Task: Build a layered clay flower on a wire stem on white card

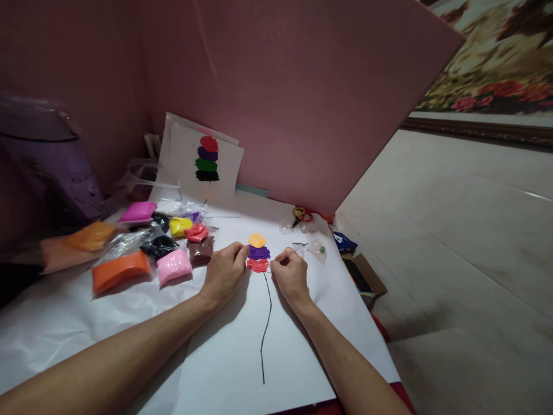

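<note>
Striped clay, well off sheet's near edge. Left hand beside: grip, cannot tell. Right hand opposite: pinched, contents indistinct.

Stacked shape, three ridged bands; orange-yellow uppermost, purple central, red lowest. White sheet, flat beneath it; dark line, thin, bent, running from the red band toward the near edge.

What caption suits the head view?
Left hand and right hand flank a stacked orange, purple and red shape on white paper.

White-covered table, large white paper sheet, colourful bagged packets, scissors
</note>
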The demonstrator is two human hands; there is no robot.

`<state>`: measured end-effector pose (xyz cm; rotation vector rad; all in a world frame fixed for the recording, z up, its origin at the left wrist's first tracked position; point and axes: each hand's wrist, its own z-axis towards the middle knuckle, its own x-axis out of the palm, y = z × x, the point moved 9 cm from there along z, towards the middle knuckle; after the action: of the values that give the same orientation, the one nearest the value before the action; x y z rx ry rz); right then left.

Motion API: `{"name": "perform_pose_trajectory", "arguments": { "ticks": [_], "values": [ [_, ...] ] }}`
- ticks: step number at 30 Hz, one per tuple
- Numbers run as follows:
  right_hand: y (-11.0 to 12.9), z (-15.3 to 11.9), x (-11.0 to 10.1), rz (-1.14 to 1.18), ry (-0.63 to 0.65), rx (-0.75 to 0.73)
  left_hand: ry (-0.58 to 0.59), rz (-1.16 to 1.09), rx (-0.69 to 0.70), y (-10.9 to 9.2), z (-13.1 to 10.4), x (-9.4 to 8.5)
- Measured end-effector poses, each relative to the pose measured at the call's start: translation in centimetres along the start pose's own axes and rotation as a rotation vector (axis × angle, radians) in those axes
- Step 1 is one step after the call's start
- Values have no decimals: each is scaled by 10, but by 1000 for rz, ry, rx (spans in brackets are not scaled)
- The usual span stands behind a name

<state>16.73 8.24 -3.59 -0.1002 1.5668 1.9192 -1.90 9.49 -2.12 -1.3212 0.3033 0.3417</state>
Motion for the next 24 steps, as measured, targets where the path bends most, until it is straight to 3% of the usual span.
{"name": "perform_pose_trajectory", "arguments": {
  "ticks": [24],
  "values": [
    [-13, 0, 1, 149, -18, 189, -12, -6, 1, -1, 0, -1]
  ]
}}
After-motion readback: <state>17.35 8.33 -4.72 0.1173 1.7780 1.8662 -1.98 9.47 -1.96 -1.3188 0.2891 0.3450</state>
